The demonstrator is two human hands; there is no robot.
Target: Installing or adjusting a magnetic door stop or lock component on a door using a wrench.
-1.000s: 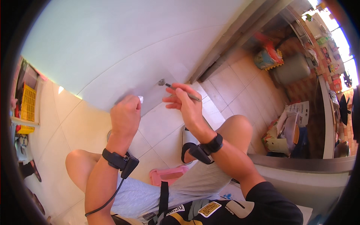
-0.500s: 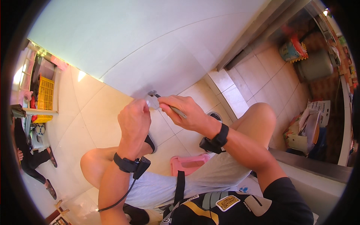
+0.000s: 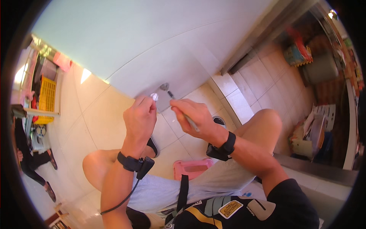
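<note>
My right hand (image 3: 190, 116) is closed around a thin grey-handled tool (image 3: 192, 123), whose dark shaft and small grey head (image 3: 164, 86) point up-left toward the large white panel (image 3: 152, 49). The head is over the panel's lower part; whether it touches is unclear. My left hand (image 3: 140, 116) is closed, with a small crumpled, shiny white piece (image 3: 154, 97) at its fingertips, just left of the tool's shaft and near the panel's lower edge.
A pink plastic stool (image 3: 183, 168) lies between my legs. At left are another person's legs (image 3: 34, 164) and a yellow crate (image 3: 47, 97). At right are a tiled step (image 3: 235, 99), a doorway frame (image 3: 267, 38), a grey cylinder (image 3: 320, 70) and piled boxes (image 3: 309, 135).
The view has shifted, bringing more of the other person's legs in. The tool's head, lowered beside my left hand half a second ago, has moved up and right; my right hand's fingers have closed.
</note>
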